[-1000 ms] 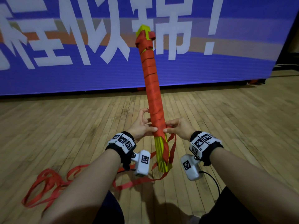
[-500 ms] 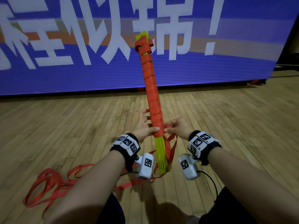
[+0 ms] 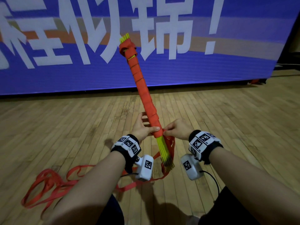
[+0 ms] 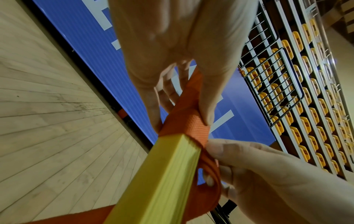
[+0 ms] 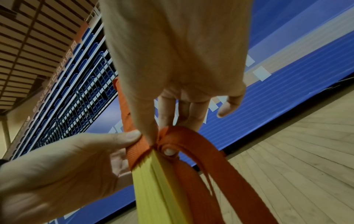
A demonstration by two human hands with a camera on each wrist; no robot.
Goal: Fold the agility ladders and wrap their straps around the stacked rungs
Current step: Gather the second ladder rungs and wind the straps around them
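Since the earlier frame, the bundle of stacked yellow plastic rungs [image 3: 164, 153] leans further left. Left hand [image 3: 142, 127] grips its wrapped part; right hand [image 3: 176, 131] pinches the orange webbing strap [image 5: 201, 145]. If tension drops, the last turn probably loosens; trailing strap on the wooden floor [image 3: 65, 127] may snag.

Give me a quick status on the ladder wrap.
Left hand grips wrapped rungs. Right hand pinches strap at the wrap's lower edge. Loose strap tail on floor, nothing blocking.
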